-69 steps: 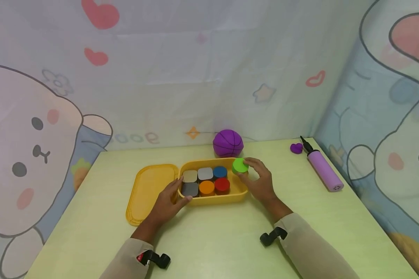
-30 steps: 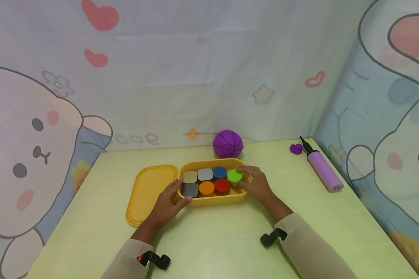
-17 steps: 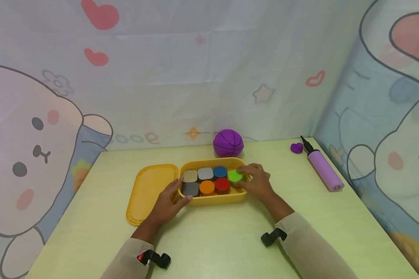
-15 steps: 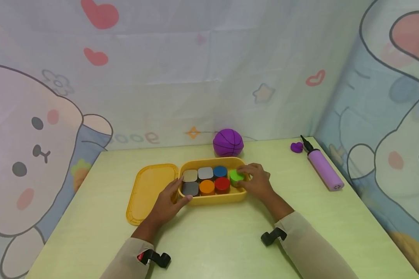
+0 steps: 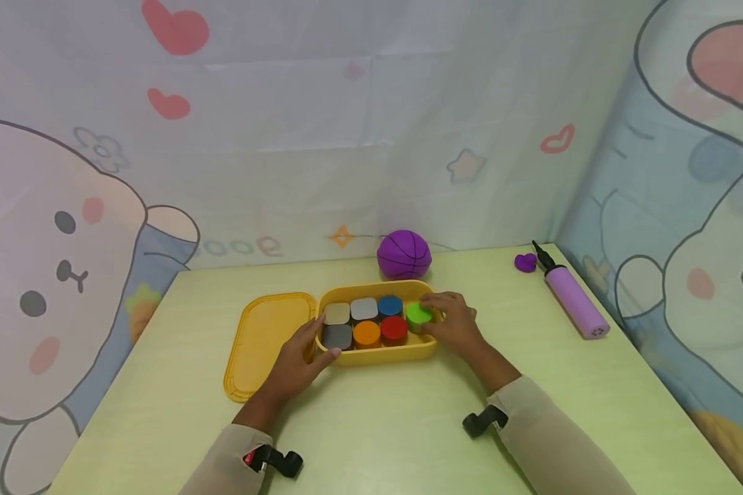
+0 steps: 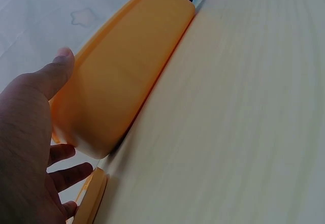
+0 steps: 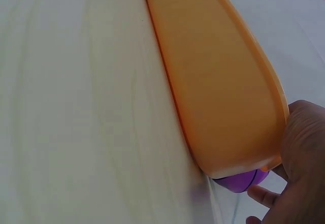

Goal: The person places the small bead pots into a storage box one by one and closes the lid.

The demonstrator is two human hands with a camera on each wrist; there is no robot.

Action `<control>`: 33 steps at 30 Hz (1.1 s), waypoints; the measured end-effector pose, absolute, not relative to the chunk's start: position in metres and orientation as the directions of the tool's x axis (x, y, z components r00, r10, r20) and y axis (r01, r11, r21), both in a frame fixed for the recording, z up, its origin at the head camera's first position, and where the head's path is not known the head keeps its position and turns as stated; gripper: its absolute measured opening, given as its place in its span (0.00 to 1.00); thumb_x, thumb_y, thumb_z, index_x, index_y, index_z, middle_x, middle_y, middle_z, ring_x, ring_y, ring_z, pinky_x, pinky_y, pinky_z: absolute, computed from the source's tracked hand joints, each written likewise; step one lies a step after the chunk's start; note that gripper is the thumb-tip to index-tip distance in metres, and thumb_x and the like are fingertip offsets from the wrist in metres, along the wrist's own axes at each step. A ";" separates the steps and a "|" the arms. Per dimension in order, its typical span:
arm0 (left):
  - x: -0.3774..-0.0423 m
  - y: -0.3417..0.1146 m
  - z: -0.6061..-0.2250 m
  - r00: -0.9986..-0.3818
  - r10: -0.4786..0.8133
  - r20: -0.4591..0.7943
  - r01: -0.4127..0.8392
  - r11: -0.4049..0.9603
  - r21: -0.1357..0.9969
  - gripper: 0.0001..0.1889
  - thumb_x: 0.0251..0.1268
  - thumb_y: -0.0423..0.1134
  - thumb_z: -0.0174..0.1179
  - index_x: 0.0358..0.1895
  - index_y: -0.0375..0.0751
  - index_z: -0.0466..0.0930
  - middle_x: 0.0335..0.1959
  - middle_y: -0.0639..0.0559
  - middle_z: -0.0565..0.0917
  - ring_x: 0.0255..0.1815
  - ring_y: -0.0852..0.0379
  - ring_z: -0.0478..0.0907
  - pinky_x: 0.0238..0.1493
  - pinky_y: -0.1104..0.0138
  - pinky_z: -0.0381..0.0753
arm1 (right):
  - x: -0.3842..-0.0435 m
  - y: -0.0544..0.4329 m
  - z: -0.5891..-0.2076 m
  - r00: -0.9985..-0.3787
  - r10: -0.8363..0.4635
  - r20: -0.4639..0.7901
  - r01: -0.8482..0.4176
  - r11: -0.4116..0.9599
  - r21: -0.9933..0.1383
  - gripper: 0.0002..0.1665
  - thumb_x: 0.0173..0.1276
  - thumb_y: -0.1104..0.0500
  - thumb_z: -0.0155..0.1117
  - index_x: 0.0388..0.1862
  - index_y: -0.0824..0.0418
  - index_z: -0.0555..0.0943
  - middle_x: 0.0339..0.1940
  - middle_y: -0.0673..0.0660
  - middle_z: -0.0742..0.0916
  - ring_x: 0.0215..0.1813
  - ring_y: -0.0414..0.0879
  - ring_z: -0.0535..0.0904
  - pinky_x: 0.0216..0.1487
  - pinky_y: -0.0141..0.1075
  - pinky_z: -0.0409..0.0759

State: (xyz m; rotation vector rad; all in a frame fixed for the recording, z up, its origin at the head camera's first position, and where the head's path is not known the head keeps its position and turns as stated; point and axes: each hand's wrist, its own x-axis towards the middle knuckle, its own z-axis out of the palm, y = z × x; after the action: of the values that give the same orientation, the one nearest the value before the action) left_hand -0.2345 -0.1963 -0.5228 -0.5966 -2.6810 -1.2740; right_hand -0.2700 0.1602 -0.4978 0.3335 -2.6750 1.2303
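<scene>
A deep yellow plastic box [image 5: 384,356] holds several blocks. In its left part are cream [image 5: 337,313], white [image 5: 364,308] and dark grey [image 5: 337,336] square-topped blocks, then blue [image 5: 390,305], orange [image 5: 367,334] and red [image 5: 394,330] round-topped ones. My left hand [image 5: 297,361] holds the box's left end, thumb at the front rim, fingers around the end wall. Inside the right end, my right hand [image 5: 455,323] pinches a green round block [image 5: 417,315] between thumb and fingers. In the right wrist view, the box wall [image 7: 223,82] hides that block.
The yellow lid [image 5: 269,347] lies flat left of the box. Behind the box sits a purple ball [image 5: 404,254]. At the right back are a purple heart-shaped piece [image 5: 525,262] and a lilac hand pump [image 5: 576,301]. A printed cloth hangs behind the table.
My right hand has brought the green block from over the right back rim down into the box, beside the blue and red ones. Since then it has shifted only slightly. The left hand stays put.
</scene>
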 end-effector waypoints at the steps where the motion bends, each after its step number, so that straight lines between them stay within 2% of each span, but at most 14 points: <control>1: -0.234 -0.196 -0.523 -0.916 0.300 0.266 0.396 0.569 0.721 0.43 0.77 0.48 0.70 0.88 0.41 0.61 0.86 0.33 0.66 0.87 0.30 0.62 0.84 0.35 0.63 | -0.270 0.160 -0.498 -0.960 -0.128 0.248 -0.272 0.630 -0.728 0.26 0.66 0.61 0.82 0.63 0.63 0.89 0.72 0.61 0.87 0.81 0.65 0.69 0.72 0.75 0.58; 12: -0.232 -0.197 -0.526 -0.895 0.311 0.320 0.446 0.590 0.673 0.42 0.76 0.46 0.71 0.86 0.38 0.62 0.84 0.34 0.70 0.85 0.30 0.66 0.83 0.35 0.65 | -0.270 0.159 -0.499 -0.962 -0.125 0.242 -0.268 0.598 -0.756 0.27 0.67 0.61 0.82 0.65 0.63 0.89 0.71 0.62 0.87 0.81 0.65 0.69 0.75 0.74 0.56; 16: -0.233 -0.199 -0.522 -0.885 0.328 0.331 0.466 0.595 0.655 0.45 0.77 0.48 0.71 0.88 0.38 0.59 0.86 0.38 0.67 0.87 0.34 0.64 0.85 0.37 0.64 | -0.269 0.160 -0.499 -0.959 -0.111 0.260 -0.276 0.569 -0.775 0.28 0.68 0.59 0.82 0.66 0.63 0.88 0.71 0.63 0.87 0.81 0.65 0.69 0.76 0.75 0.52; 19: -0.236 -0.204 -0.517 -0.887 0.329 0.323 0.461 0.621 0.634 0.45 0.79 0.50 0.67 0.89 0.40 0.56 0.88 0.39 0.64 0.89 0.34 0.61 0.86 0.36 0.60 | -0.270 0.161 -0.497 -0.950 -0.108 0.292 -0.300 0.569 -0.766 0.29 0.68 0.57 0.82 0.66 0.63 0.88 0.71 0.62 0.87 0.81 0.64 0.68 0.74 0.72 0.52; 22: -0.239 -0.215 -0.511 -0.910 0.289 0.296 0.414 0.661 0.626 0.43 0.83 0.53 0.63 0.90 0.40 0.55 0.89 0.38 0.62 0.89 0.32 0.58 0.86 0.31 0.53 | -0.269 0.160 -0.494 -0.940 -0.104 0.324 -0.322 0.581 -0.748 0.29 0.68 0.55 0.83 0.65 0.63 0.88 0.71 0.61 0.87 0.81 0.63 0.69 0.70 0.68 0.53; 26: -0.241 -0.237 -0.505 -0.956 0.207 0.209 0.292 0.743 0.602 0.43 0.84 0.58 0.59 0.90 0.41 0.54 0.90 0.36 0.58 0.90 0.29 0.54 0.85 0.25 0.44 | -0.263 0.153 -0.488 -0.918 -0.105 0.383 -0.371 0.572 -0.732 0.27 0.68 0.55 0.83 0.63 0.63 0.89 0.70 0.60 0.88 0.80 0.62 0.70 0.68 0.68 0.53; 30: -0.243 -0.258 -0.503 -0.980 0.147 0.131 0.195 0.826 0.528 0.46 0.82 0.64 0.57 0.90 0.42 0.54 0.90 0.32 0.55 0.89 0.25 0.51 0.82 0.20 0.41 | -0.253 0.139 -0.482 -0.869 -0.160 0.468 -0.470 0.560 -0.682 0.24 0.69 0.55 0.82 0.62 0.62 0.90 0.69 0.60 0.88 0.79 0.63 0.71 0.68 0.69 0.56; 33: -0.244 -0.270 -0.502 -0.987 0.107 0.122 0.154 0.849 0.506 0.48 0.81 0.65 0.58 0.90 0.41 0.53 0.89 0.30 0.55 0.89 0.24 0.49 0.80 0.18 0.40 | -0.242 0.126 -0.478 -0.825 -0.220 0.521 -0.548 0.539 -0.640 0.23 0.69 0.55 0.82 0.61 0.61 0.91 0.69 0.60 0.88 0.79 0.62 0.73 0.69 0.70 0.62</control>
State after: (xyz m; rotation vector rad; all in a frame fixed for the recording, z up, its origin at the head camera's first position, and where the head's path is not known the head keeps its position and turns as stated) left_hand -0.2440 -0.2700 -0.5017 -0.2077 -2.9341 -0.8137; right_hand -0.2418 0.1259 -0.4781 0.6288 -2.4008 1.1904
